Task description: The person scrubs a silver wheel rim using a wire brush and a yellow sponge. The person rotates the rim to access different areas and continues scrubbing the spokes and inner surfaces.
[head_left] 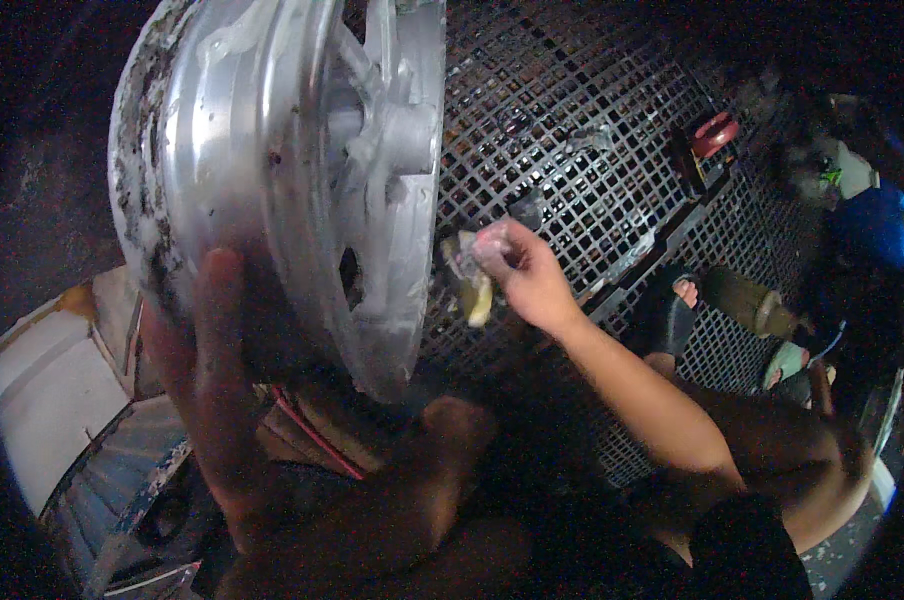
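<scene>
A large silver wheel rim stands on edge in the left half of the view. Dark, mottled residue runs along its left lip, and its spokes face right. My left hand is pressed against the lower part of the rim's barrel and steadies it; shadow hides some of its fingers. To the right of the spoked side, my right hand pinches a crumpled, partly clear and yellowish scrap. Blur keeps me from telling what the scrap is made of. It hangs close to the rim's edge, apart from it.
Below lies a dark grid floor. A red ring-shaped roll sits at the far right, with a blue object beyond it. An olive cylinder lies by a sandalled foot. White panels stand at the lower left.
</scene>
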Demonstrator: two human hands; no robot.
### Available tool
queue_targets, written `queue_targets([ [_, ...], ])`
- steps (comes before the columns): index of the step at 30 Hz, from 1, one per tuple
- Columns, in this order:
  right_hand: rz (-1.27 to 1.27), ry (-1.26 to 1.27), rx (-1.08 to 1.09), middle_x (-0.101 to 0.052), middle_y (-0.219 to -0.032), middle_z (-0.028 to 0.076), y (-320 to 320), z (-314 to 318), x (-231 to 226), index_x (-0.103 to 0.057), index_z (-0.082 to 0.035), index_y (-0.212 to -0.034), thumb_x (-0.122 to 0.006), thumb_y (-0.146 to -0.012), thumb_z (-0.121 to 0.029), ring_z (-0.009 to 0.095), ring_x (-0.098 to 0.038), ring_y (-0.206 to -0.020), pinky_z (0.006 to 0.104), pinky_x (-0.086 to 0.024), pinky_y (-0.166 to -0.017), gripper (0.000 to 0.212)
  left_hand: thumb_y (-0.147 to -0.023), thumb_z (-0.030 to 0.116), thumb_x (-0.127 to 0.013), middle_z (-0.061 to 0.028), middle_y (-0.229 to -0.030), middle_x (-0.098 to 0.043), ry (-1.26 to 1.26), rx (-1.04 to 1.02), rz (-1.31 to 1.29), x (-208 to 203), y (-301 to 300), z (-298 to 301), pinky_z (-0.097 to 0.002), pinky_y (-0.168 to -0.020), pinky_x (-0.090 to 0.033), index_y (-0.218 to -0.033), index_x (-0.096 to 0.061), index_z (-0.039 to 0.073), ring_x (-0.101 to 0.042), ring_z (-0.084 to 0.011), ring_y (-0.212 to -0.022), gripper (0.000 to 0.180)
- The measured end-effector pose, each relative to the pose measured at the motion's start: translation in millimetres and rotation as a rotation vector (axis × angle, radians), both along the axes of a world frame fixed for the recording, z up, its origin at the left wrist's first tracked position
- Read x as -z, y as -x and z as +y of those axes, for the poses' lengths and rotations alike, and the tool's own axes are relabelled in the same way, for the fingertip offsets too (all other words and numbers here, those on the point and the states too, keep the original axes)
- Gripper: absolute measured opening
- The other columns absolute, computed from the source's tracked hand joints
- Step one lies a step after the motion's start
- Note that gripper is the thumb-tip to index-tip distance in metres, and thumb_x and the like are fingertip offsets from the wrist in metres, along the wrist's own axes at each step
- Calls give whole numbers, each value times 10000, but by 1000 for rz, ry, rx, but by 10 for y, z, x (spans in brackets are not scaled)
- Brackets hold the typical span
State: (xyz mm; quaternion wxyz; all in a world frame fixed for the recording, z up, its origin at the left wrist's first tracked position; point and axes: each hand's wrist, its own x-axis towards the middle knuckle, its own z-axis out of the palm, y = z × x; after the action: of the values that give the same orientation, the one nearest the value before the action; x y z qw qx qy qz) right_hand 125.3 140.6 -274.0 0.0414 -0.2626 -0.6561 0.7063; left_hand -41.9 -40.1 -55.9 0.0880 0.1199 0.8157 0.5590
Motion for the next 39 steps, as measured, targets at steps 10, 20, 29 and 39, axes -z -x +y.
queue_targets([
  [10, -69, 542, 70, -653, -1034, 96, 9, 399, -488, -554, -9, -1197, -581, -938, -21, 198, -671, -955, 301, -547, -814, 262, -897, 307, -667, -130, -1193, -596, -44, -7, -45, 31, -13, 87, -318, -924, -441, -1302, -488, -53, -575, -200, -1059, 571],
  [20, -61, 641, -76, -693, -978, 108, 162, 126, -564, -614, -2, -1038, -631, -903, -14, 208, -702, -884, 304, -566, -726, 137, -895, 317, -674, -129, -1164, -610, -31, -36, -61, 86, -33, 66, -310, -894, -456, -1275, -509, -68, -588, -193, -1025, 566],
  [29, 132, -27, -100, -694, -927, 52, 350, -374, -707, -669, -23, -932, -744, -798, -46, 161, -675, -852, 296, -532, -759, 155, -959, 370, -587, -134, -1131, -652, -74, -89, 5, 361, 11, -214, -365, -895, -510, -1231, -578, -12, -624, -240, -1047, 469],
  [39, 31, -354, -122, -671, -908, 189, 314, -605, -642, -668, -13, -948, -707, -807, -118, 371, -656, -849, 393, -532, -730, 180, -872, 356, -638, -100, -1019, -628, 61, -208, 31, 1016, -503, -866, -365, -821, -488, -1086, -580, 21, -609, -228, -965, 402],
])
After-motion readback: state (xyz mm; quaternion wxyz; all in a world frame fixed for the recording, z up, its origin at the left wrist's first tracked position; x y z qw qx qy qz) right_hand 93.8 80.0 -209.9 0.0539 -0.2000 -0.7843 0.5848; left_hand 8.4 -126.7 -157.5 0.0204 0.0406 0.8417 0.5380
